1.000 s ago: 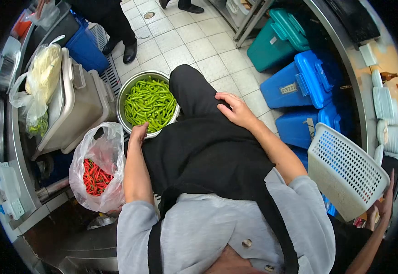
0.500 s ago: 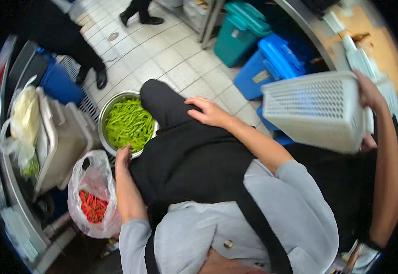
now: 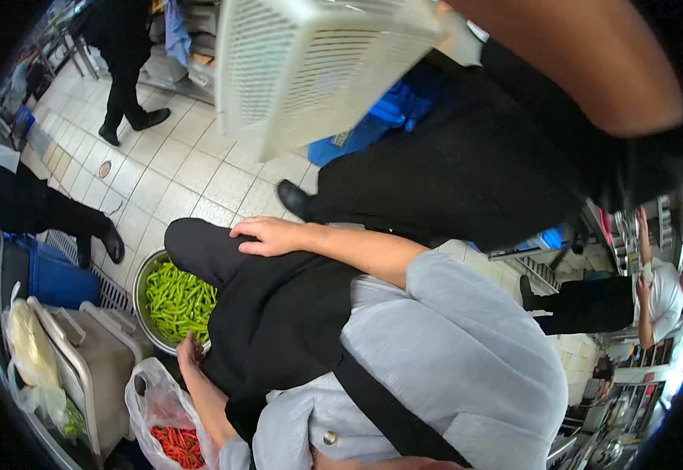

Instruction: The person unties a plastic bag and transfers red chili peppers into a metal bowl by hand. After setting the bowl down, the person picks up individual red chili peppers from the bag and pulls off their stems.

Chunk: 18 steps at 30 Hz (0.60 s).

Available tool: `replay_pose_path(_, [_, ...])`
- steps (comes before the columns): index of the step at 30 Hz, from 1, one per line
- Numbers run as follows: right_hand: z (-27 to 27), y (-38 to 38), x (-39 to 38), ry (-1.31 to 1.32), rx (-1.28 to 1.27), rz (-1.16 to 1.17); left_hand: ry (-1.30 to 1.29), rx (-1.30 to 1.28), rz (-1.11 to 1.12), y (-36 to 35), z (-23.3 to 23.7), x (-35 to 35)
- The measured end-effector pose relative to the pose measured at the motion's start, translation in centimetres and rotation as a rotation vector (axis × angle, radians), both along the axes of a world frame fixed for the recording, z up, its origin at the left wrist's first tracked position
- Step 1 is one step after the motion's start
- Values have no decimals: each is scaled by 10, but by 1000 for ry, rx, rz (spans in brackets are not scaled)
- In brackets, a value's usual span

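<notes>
My left hand [image 3: 191,352] is at the near edge of a round metal bowl [image 3: 139,309], with its fingers curled together. What they hold, if anything, I cannot make out. Long green chili peppers [image 3: 175,301] fill much of the bowl. On my dark-clad knee lies my right hand [image 3: 267,235], fingers spread, holding nothing. Just below my left forearm, a clear plastic bag [image 3: 153,395] stands open with red chili peppers [image 3: 178,446] inside.
A person in black passes close in front, an arm [image 3: 592,63] overhead beside a white perforated basket [image 3: 310,78]. Beige bins [image 3: 99,376] and a blue bin [image 3: 63,270] stand at left. Other people stand on the tiled floor [image 3: 189,168] and at right [image 3: 600,301].
My view has turned, so the bowl sits lower and further left. The other person with the white basket has moved across from the right. My hands keep nearly the same places.
</notes>
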State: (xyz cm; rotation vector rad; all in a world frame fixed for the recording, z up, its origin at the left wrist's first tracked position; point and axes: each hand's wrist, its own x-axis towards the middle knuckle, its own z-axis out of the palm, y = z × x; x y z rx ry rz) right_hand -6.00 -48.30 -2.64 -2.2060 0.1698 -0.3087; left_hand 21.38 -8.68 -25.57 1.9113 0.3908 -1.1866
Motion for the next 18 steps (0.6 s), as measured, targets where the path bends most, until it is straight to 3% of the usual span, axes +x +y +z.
replay_pose_path(6, [-1,-1,-2,8,8,-3,-15,28,-30,-4,12,-2])
replay_pose_path(10, [-5,-1,0,17,-18,-5,-167,-117,59,6,19,-18])
replay_pose_path(18, [-1,-1,-1,17,-11,-3,-2,39,-8,-7,17,-6])
